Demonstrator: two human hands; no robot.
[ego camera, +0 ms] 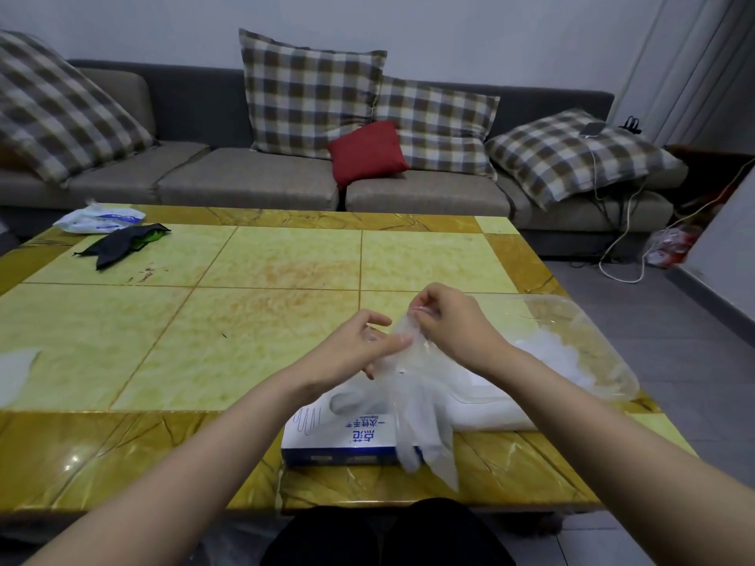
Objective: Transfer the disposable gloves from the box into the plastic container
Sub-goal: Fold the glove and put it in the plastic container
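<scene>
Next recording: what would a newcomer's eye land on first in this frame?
The left hand and right hand pinch a clear glove mid-frame, above the blue-and-white glove box. A clear plastic container lies to their right, and a red cushion stands out on the sofa behind.

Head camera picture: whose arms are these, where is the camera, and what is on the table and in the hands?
No robot here: a person wears the camera on the head, so it looks down at their own arms. The left hand and right hand both pinch one thin clear glove, which hangs above the blue and white glove box. To the right lies a clear plastic container with a white crumpled heap inside. All rests on a yellow tiled table; at its far left lie a dark cloth and a white packet.
</scene>
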